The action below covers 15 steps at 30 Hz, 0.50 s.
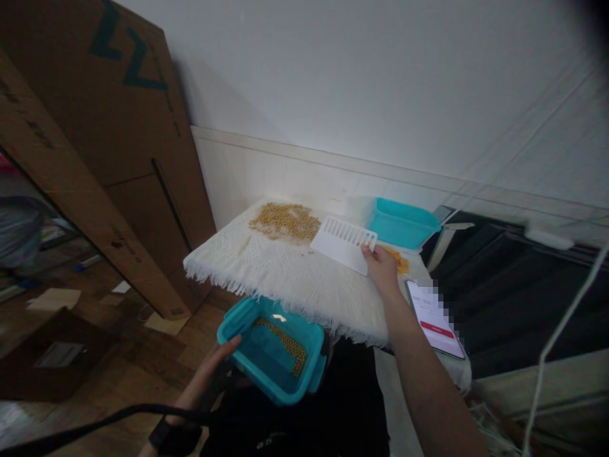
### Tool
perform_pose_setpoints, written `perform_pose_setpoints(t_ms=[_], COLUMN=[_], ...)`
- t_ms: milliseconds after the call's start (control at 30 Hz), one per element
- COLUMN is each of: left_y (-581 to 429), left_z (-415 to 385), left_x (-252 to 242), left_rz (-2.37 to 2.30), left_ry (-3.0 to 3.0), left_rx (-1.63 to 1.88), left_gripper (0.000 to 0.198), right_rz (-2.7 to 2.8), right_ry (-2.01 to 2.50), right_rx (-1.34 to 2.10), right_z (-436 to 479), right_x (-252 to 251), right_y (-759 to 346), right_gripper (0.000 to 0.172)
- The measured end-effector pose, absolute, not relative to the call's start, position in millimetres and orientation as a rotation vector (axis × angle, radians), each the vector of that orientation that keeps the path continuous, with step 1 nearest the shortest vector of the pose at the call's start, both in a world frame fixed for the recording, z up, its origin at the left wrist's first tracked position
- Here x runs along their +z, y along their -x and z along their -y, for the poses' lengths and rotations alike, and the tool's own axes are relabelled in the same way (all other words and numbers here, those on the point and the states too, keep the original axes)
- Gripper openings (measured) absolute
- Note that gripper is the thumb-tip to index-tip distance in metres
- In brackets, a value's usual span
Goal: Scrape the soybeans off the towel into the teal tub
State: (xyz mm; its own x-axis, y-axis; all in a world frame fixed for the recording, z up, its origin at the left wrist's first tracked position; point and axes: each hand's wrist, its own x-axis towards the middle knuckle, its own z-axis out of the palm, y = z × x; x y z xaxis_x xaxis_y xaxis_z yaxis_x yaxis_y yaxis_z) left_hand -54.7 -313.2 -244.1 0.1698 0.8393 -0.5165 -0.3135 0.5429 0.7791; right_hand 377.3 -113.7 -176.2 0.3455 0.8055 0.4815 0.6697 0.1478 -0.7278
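While my left hand (pixel 216 365) grips the teal tub (pixel 273 352) at lower centre, under the edge of the tabletop (pixel 295 279) as if to catch, my right hand (pixel 380 266) clasps the white scraper (pixel 343 244) just right of the beans (pixel 285 221).

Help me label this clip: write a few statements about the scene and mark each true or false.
1. The right hand holds a white slotted scraper. True.
2. The left hand holds a red bowl. False: it holds a teal container below the cloth's edge.
3. The bean pile lies on the white cloth. True.
4. The held teal container is empty. False: a strip of beans lies in it.
5. A phone lies beside the right forearm. True.
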Motion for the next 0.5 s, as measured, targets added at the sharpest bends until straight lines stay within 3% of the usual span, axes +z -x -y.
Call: perform_pose_setpoints(t_ms=[267,500], left_y=[47.9,48.6], left_z=[314.4,314.4], left_x=[-239.1,-240.4], left_rz=[-1.167,-1.17], left_ry=[-0.507,-0.52], left_rx=[0.927,0.932], left_gripper=[0.109,0.103], right_rz=[1.389,1.449], right_ry=[1.552,1.506], right_rx=[0.149,0.228], right_z=[114.4,117.6], right_x=[-174.6,-172.8], right_y=[-372.6,-369.5], right_gripper=[0.059,0.06])
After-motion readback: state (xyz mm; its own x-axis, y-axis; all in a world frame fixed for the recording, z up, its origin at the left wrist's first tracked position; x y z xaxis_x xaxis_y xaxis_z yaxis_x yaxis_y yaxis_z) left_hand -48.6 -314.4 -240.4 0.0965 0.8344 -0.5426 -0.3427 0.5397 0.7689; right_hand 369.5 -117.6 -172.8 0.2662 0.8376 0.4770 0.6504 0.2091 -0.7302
